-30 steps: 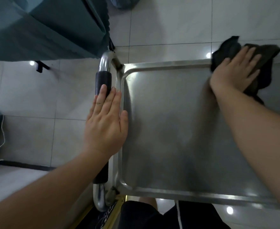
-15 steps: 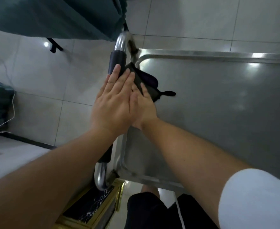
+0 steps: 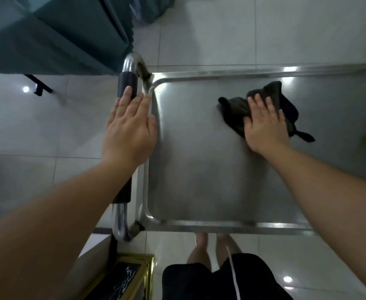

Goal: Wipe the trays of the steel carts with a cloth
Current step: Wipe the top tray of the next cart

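The steel cart's top tray [image 3: 199, 180] fills the middle and right of the view, seen from above. A dark cloth [image 3: 234, 109] lies on the tray near its far edge. My right hand [image 3: 264, 124] presses flat on the cloth with straight fingers. My left hand [image 3: 130, 131] rests flat over the cart's handle [image 3: 127, 83], a steel tube with a black grip, and over the tray's left rim.
A dark teal cloth-covered table [image 3: 48, 35] stands at the far left, close to the handle. A gold-framed black stand [image 3: 121, 278] sits below the cart's near left corner. My legs and feet [image 3: 201, 250] are at the tray's near edge on the white tiled floor.
My right hand has slid the cloth from the tray's far left corner, beside my left hand, rightward toward the middle. My left hand has stayed on the handle.
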The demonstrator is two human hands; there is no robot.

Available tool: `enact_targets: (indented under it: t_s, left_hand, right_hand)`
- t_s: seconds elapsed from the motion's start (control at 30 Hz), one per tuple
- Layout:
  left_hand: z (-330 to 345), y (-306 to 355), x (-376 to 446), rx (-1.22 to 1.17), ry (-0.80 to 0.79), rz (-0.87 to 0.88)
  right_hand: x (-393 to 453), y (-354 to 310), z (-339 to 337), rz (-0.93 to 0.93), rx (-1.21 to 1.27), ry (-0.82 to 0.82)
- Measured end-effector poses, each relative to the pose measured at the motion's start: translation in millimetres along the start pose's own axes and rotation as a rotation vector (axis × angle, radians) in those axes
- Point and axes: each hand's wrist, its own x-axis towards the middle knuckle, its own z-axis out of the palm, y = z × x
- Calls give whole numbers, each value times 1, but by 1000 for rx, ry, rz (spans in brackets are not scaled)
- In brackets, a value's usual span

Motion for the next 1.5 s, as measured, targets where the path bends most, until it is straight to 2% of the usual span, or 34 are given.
enact_targets:
  t_s: [0.13,0.3,0.43,0.67,0.73,0.8,0.83,0.93,1.1,1.2,1.4,1.5]
  left_hand:
    - [0,2,0,43,-4,17]
    - [-3,4,-1,65,-14,33]
    - [-1,1,-1,93,-5,77]
    - [2,-3,-6,210,34,284]
    - [2,1,-7,331,-9,394]
    - [6,11,-9,495,-134,500]
    - [10,22,-11,534,-205,497]
    - [34,74,-22,364,-349,327]
    - [85,181,-45,71,-404,202]
    - [105,221,-46,16,-362,175]
    - [143,261,-34,-85,-188,-115]
    - [159,268,-27,-90,-142,-199]
  right_hand:
    - [-30,13,13,-17,1,-1]
    - [-146,26,56,-70,19,112]
    - [-227,61,77,-183,-39,105]
    - [-245,68,69,-151,-61,78]
    - [-245,68,69,-142,-48,70]
    - [-243,69,68,-146,-42,77]
    - [-242,70,68,-162,-47,87]
    - [-236,80,68,-230,-41,88]
    - [-229,111,68,-246,0,99]
    - [-225,158,58,-212,3,128]
    - [-220,293,21,-142,-52,118]
    - [-217,361,-1,-80,-42,98]
